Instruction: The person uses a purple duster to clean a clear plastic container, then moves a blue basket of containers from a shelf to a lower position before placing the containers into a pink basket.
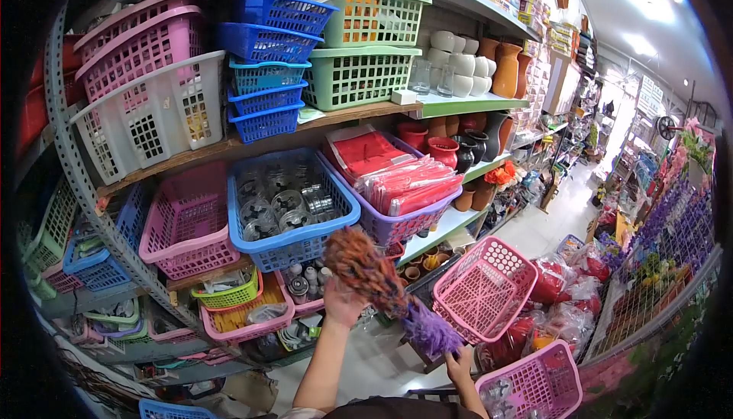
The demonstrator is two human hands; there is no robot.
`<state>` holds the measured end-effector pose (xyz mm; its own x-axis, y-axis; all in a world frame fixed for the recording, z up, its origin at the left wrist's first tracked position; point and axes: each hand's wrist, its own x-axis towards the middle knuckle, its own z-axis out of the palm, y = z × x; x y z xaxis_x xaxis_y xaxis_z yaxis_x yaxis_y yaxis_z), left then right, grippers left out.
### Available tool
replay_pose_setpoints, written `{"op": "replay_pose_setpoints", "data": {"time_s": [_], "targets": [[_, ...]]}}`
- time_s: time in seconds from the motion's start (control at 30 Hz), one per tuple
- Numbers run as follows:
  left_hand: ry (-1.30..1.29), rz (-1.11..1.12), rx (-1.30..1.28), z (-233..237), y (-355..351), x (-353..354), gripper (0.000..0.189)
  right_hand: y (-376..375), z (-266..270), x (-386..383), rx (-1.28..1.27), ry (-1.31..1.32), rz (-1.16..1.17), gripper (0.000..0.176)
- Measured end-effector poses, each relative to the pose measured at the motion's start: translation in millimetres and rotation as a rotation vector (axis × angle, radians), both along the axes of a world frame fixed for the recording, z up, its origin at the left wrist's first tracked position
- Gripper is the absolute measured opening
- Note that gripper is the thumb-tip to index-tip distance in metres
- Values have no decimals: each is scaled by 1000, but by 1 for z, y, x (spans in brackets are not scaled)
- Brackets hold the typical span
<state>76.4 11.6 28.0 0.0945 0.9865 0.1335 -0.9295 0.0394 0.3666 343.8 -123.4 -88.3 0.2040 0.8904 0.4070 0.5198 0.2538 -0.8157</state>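
Metal shelving (69, 159) fills the left and far side, stacked with plastic baskets. On the middle shelf a blue basket (294, 249) holds shiny round items; just right of it a purple basket (397, 226) holds red packets. Lower right, near, a pink basket (485, 291) stands tilted and open. A fluffy duster (379, 280), orange-brown above and purple below, slants in mid-air in front of the blue basket. The left hand (342, 303) is curled against the orange part. The right hand (460, 364) is closed on the purple end; the exact grip cannot be told.
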Motion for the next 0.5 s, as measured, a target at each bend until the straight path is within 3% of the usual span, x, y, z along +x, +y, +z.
{"op": "replay_pose_setpoints", "data": {"time_s": [0.07, 0.17, 0.3, 0.37, 0.43, 0.5], "targets": [[-39, -79, 76, -24, 8, -2, 73, 0, 1, -1, -127, 18, -47, 19], [-40, -157, 113, -15, 3, -3, 74, 5, -23, -3, -37, 37, -208, 19], [69, -145, 149, -18, 1, -4, 73, -7, 1, -8, -60, 226, -40, 19], [-112, -157, 125, -43, 8, 0, 72, -6, 11, -11, -95, 170, 11, 18], [-69, -153, 155, -30, 8, 4, 74, -1, 3, -12, -43, 107, -42, 18], [-11, -290, 180, -11, 5, 0, 78, 4, 3, -16, -66, 296, -110, 18]]}}
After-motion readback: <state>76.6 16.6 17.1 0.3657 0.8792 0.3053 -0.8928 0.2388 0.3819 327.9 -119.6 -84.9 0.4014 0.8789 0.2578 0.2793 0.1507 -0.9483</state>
